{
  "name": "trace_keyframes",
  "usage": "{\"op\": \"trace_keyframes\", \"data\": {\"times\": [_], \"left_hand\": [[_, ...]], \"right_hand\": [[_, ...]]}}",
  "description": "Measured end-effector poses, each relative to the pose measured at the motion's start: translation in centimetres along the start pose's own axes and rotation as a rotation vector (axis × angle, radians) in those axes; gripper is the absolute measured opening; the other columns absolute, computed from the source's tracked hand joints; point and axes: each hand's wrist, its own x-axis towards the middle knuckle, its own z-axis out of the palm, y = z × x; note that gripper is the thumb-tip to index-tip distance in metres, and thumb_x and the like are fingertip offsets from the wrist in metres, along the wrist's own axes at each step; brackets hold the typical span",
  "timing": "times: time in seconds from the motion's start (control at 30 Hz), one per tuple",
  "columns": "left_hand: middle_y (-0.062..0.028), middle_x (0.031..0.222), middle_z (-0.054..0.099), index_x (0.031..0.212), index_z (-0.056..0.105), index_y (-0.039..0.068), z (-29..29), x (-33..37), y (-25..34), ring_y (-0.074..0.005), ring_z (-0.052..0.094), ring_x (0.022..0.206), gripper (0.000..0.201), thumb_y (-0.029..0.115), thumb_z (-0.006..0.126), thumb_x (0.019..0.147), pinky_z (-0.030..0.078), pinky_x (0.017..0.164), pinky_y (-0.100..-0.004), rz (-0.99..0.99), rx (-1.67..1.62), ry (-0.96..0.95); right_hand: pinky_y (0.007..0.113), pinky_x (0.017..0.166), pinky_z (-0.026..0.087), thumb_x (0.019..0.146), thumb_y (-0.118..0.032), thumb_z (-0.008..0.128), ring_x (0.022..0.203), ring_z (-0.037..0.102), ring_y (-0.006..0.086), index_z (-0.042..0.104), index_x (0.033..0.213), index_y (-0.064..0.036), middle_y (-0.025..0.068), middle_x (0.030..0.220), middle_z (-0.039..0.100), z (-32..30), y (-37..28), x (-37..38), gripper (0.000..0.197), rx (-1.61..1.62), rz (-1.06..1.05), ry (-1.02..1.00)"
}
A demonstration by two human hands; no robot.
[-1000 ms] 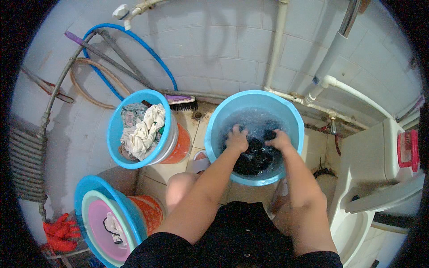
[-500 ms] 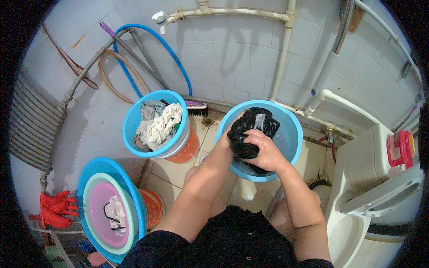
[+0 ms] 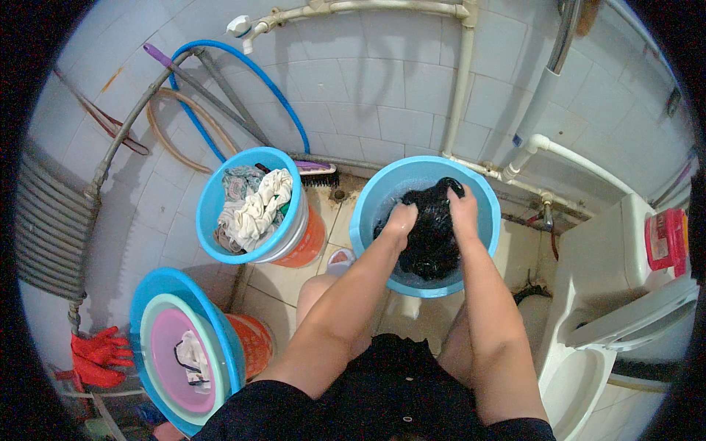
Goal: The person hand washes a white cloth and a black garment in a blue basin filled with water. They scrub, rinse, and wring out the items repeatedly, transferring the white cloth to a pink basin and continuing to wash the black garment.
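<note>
A wet black garment [image 3: 430,239] lies bunched in the water of a light blue basin [image 3: 366,198]. My left hand [image 3: 401,221] grips its left side, the fingertips partly hidden in the dark cloth. On the other side, my right hand [image 3: 462,209] pinches a fold near the top right of the garment. Both hands are inside the basin's rim, a short way apart, with the cloth stretched between them.
Left of the basin, a blue basin of wrung clothes [image 3: 254,209] rests on an orange bucket [image 3: 303,239]. Stacked basins [image 3: 151,323] stand nearer, beside red gloves [image 3: 101,356]. A brush [image 3: 318,173] lies by the tiled wall; a toilet [image 3: 588,309] stands at right.
My hands have moved apart and lowered the black garment from a held bundle above the basin into the water, where it is spread out more. The view has shifted slightly.
</note>
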Motion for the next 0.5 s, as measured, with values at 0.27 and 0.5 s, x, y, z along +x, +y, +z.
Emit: {"op": "trace_keyframes", "data": {"times": [0.27, 0.5], "left_hand": [[-0.0201, 0.133, 0.036, 0.139, 0.025, 0.014, -4.1, 0.8, 0.8, -0.0365, 0.048, 0.111, 0.076, 0.034, 0.065, 0.077, 0.040, 0.093, -0.0464, 0.122, 0.251, 0.108], [-0.0207, 0.144, 0.017, 0.143, 0.018, 0.024, -3.1, 0.0, -3.6, -0.0429, 0.046, 0.115, 0.074, 0.016, 0.054, 0.079, 0.040, 0.095, -0.0459, 0.052, 1.477, -0.190]], "right_hand": [[0.047, 0.088, 0.044, 0.071, -0.028, 0.073, 0.119, 0.042, 0.0362, 0.025, 0.138, -0.0215, 0.0160, 0.144, 0.019, -1.4, 6.5, 0.7, 0.083, -0.694, 0.048, -0.123], [0.048, 0.092, 0.043, 0.061, -0.030, 0.080, 0.122, 0.036, 0.0402, 0.018, 0.140, -0.0339, 0.0191, 0.142, 0.022, 0.6, 11.3, -0.6, 0.101, -1.186, 0.080, -0.501]]}}
